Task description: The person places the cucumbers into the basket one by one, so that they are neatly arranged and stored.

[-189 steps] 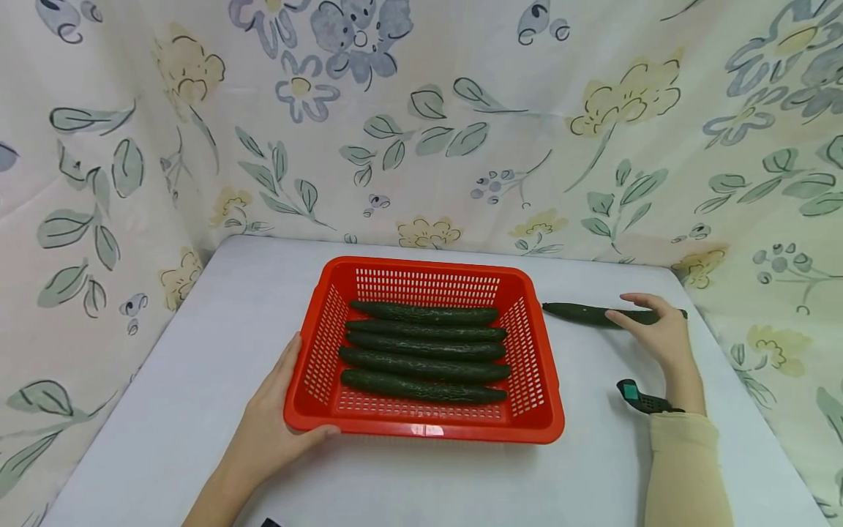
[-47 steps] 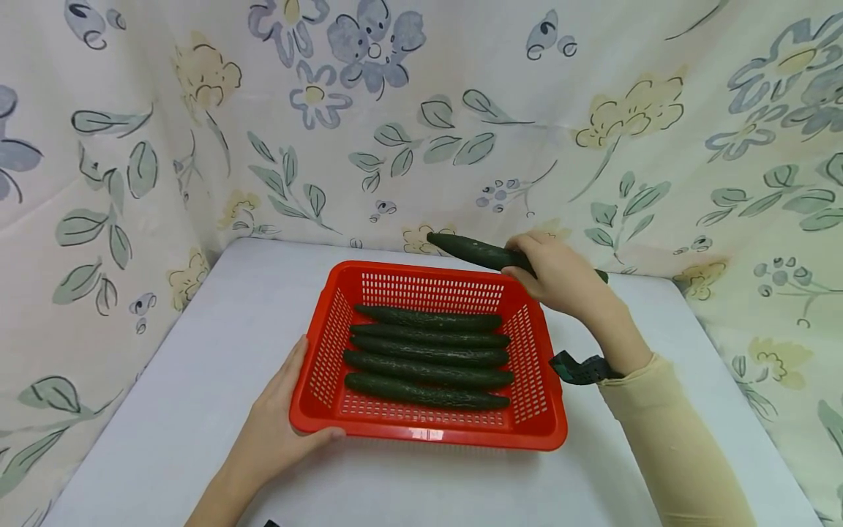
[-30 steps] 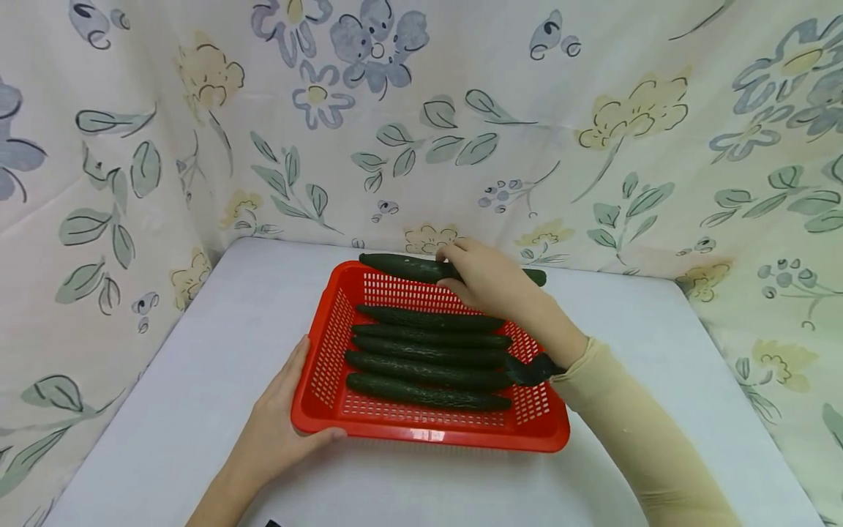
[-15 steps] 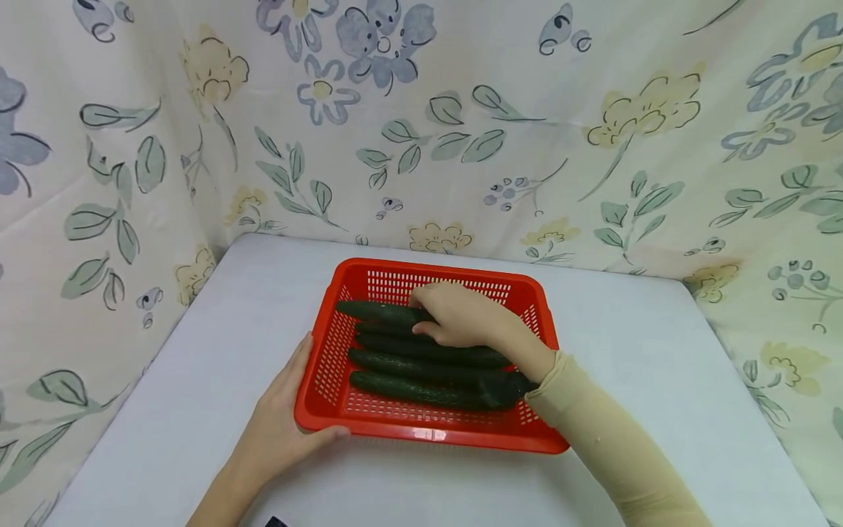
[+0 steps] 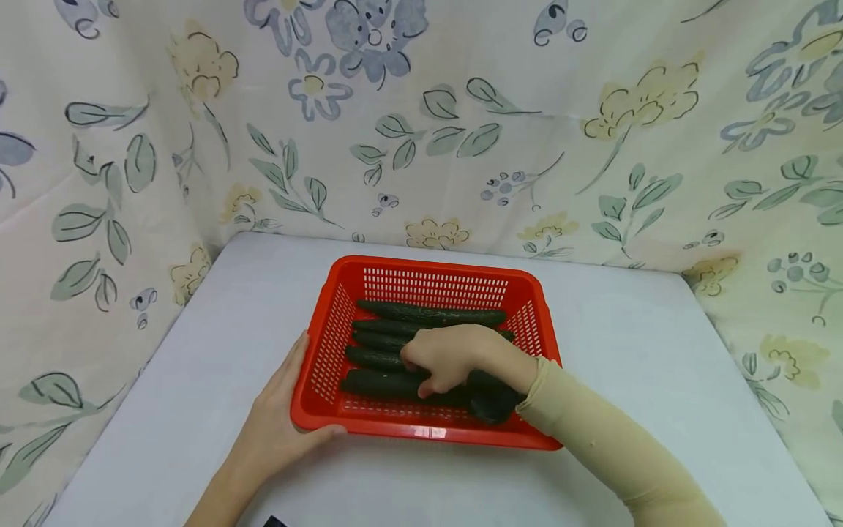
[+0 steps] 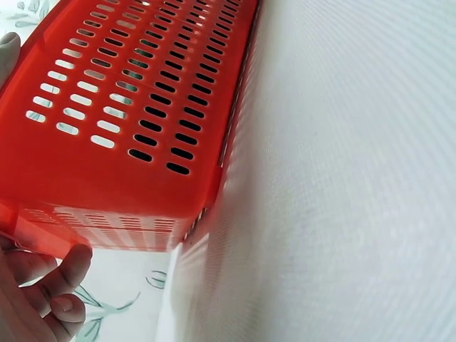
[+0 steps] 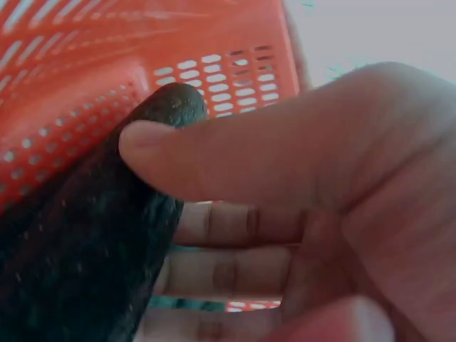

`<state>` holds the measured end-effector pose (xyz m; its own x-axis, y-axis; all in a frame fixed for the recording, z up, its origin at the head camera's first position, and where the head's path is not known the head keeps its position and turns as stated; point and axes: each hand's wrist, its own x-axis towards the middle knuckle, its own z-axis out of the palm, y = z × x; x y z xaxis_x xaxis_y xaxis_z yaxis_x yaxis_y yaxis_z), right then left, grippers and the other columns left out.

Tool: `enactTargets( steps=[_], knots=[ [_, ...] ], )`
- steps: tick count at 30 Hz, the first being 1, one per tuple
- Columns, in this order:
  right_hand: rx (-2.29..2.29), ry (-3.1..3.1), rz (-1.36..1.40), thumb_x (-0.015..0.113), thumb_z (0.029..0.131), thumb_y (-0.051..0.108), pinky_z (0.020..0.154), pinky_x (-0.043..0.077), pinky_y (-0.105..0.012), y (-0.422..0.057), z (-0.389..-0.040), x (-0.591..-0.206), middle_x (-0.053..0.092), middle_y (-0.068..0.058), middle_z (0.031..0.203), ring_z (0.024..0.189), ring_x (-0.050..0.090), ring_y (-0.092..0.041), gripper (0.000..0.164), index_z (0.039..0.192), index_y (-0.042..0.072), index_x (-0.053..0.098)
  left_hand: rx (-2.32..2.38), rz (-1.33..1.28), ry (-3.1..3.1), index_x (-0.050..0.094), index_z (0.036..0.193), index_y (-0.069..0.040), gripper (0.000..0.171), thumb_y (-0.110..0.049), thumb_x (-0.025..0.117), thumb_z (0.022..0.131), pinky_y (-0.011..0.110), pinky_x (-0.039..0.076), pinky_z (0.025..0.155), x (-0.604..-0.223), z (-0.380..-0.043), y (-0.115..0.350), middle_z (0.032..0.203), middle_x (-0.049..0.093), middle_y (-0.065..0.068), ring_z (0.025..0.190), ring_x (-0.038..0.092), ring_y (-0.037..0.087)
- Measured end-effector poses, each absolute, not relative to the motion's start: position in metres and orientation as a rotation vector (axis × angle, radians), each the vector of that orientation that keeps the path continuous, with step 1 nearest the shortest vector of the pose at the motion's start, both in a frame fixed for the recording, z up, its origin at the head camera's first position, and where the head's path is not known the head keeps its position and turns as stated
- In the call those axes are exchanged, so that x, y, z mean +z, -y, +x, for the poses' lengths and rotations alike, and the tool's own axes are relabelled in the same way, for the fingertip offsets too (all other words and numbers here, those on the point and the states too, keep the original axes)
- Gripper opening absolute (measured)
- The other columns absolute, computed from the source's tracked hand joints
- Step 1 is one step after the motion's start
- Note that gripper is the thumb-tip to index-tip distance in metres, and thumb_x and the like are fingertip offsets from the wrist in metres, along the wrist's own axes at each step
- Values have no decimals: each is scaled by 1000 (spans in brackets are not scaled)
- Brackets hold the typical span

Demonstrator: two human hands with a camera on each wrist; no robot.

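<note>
My left hand [image 5: 279, 413] grips the near left corner of a red plastic basket [image 5: 431, 433], its thumb along the front rim and fingertips at the left wall. In the left wrist view, the fingers [image 6: 60, 288] curl at the rim. Inside the basket my right hand [image 5: 454, 359] pinches a dark green cucumber [image 5: 378, 383] near the front wall, which hides part of the row under it. In the right wrist view the thumb lies across the cucumber [image 7: 85, 249], with fingers behind. Several more cucumbers [image 5: 431, 315] lie side by side behind it.
The basket stands on a white-covered table [image 5: 224, 344]. A floral cloth [image 5: 421, 146] hangs behind and at both sides. A small black object [image 5: 274, 522] shows at the bottom edge.
The right hand took the cucumber from the table's right side, carried it left over the back rim, lowered it into the basket and moved it toward the front. The left hand stayed put.
</note>
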<state>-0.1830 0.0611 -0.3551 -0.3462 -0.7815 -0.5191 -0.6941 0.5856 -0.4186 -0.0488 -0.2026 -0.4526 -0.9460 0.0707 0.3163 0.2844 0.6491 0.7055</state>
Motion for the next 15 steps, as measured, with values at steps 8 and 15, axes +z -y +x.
enactTargets(
  steps=[8,15],
  knots=[
    [-141,-2076,-1190,86,92,24,45,54,-26,-52,-175,-369,63,4,84,42,61,-12,25,96,12,64,-1147,-280,2618,17,172,-24,138,-42,102,64,40,59,97,-451,-48,203,171,36,2,138,54,26],
    [-200,-2155,-1207,95,81,28,48,54,-24,-47,-174,-379,64,7,71,40,60,-10,30,78,17,68,-1155,-273,2627,17,172,-25,138,-44,102,64,36,56,99,-451,-47,203,171,35,0,140,53,25]
  ],
)
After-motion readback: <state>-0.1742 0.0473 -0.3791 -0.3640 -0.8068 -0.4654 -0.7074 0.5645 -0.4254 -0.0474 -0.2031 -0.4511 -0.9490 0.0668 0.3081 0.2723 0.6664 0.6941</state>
